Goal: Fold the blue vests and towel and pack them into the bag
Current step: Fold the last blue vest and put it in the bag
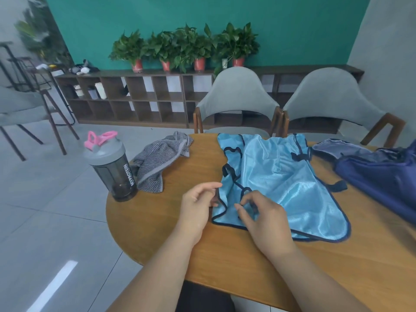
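Round wooden table (225,255) before a teal wall (292,30).
A grey shaker bottle with a pink lid (111,167) stands at centre left on the table's edge. Two grey upholstered chairs (236,93) sit at upper right, and a dark wooden cubby shelf (139,95) bears green plants in red pots (186,46) at upper middle.

Teal wall (292,30) — shelf (135,97), grey chairs (236,91), tiled floor (45,210).

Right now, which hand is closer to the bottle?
Left. The left hand is right of the bottle, at the vest edge; the right hand is farther right, on the vest.
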`<state>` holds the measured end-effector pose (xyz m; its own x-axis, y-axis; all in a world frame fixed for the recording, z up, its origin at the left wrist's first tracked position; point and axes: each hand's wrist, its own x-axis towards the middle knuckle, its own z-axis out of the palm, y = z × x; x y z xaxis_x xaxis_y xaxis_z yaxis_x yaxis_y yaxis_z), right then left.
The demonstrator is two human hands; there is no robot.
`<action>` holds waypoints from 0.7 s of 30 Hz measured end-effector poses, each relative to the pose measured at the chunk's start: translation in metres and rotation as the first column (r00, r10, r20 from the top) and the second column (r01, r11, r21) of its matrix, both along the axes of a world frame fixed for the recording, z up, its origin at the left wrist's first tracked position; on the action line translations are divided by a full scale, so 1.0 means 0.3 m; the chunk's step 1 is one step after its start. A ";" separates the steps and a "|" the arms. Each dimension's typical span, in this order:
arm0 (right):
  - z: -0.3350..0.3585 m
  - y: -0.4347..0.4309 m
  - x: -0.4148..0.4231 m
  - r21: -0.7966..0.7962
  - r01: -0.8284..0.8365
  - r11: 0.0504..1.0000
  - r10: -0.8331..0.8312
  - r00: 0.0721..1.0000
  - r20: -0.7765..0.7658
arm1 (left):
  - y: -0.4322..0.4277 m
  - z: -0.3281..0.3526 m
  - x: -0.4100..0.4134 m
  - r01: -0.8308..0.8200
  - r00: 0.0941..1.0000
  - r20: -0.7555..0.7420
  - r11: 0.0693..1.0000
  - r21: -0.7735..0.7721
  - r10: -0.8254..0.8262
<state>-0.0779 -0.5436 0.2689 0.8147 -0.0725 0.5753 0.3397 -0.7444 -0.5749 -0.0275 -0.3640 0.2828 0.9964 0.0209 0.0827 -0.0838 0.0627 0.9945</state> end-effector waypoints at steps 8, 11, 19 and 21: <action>0.009 -0.016 0.004 0.242 0.048 0.969 -0.020 0.993 -0.119 | -0.032 -0.015 -0.007 0.022 0.987 0.150 0.970 0.241 -0.060; 0.013 -0.023 -0.003 0.259 0.063 0.964 -0.028 0.990 -0.136 | -0.036 -0.027 -0.003 0.010 0.978 0.197 0.956 0.292 -0.071; 0.011 -0.013 -0.001 0.191 -0.104 0.976 0.121 0.990 -0.078 | -0.042 -0.030 -0.010 -0.112 0.909 0.406 0.883 0.456 -0.094; 0.007 -0.014 0.003 0.180 -0.124 0.976 0.139 0.988 -0.071 | -0.040 -0.030 -0.011 -0.113 0.900 0.424 0.884 0.453 -0.102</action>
